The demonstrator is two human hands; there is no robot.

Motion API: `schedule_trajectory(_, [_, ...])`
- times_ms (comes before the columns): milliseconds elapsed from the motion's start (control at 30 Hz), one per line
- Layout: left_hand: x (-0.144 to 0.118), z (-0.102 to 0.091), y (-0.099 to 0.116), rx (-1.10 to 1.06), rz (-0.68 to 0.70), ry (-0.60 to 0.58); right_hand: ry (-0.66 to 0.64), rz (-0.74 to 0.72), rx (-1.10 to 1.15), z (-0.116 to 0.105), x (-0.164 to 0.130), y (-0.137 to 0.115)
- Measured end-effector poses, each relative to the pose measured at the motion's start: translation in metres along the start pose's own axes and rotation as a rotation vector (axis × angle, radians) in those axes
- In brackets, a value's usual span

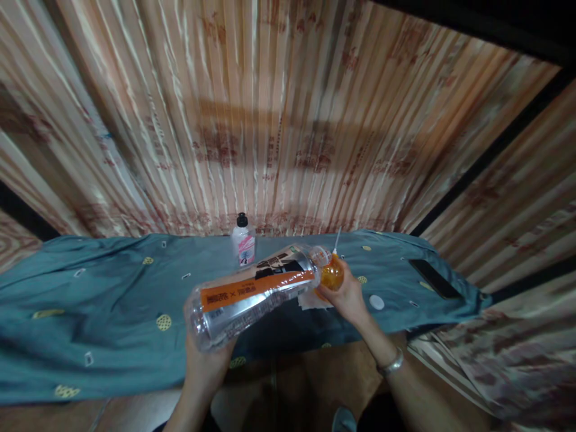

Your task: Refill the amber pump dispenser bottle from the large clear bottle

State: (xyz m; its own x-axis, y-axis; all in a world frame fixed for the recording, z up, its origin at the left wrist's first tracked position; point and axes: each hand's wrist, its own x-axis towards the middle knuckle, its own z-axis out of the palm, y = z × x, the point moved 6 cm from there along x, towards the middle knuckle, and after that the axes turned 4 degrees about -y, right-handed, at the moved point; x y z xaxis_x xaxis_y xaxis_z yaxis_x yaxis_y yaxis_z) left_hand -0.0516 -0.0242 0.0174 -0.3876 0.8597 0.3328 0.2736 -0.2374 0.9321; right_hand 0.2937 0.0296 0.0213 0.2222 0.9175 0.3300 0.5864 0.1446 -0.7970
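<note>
My left hand (207, 360) grips the base of a large clear plastic bottle (252, 294) with an orange and black label. The bottle is tilted almost flat, its open neck pointing right. My right hand (348, 297) holds a small round orange container (332, 275) right at the big bottle's mouth, the two touching or nearly so. A thin white stick or tube (336, 241) rises from the small container. Both are above a table covered in teal cloth (112, 300). A bracelet is on my right wrist.
A small white bottle (243, 242) with a black cap and pink label stands at the table's back edge. A white cap (377, 302) and a piece of white paper (310, 300) lie near my right hand. A dark phone (434, 278) lies at the right. Striped curtains hang behind.
</note>
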Motion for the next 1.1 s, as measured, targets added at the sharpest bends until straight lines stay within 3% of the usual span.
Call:
schedule_trajectory(200, [0.009,0.005,0.013,-0.045,-0.036,-0.012,-0.009,-0.045,0.044,0.0,0.003,-0.007])
schedule_trajectory(467, [0.001,0.013,0.024,-0.135,-0.072,0.019,-0.008,-0.043,0.073,0.001,0.008,-0.01])
schedule_trajectory(867, [0.008,0.022,0.021,-0.166,-0.076,-0.061,-0.019,-0.061,0.093,-0.005,0.008,0.002])
schedule_trajectory(1100, [0.014,0.032,0.018,-0.203,-0.046,-0.076,0.025,-0.013,0.017,-0.005,0.011,-0.004])
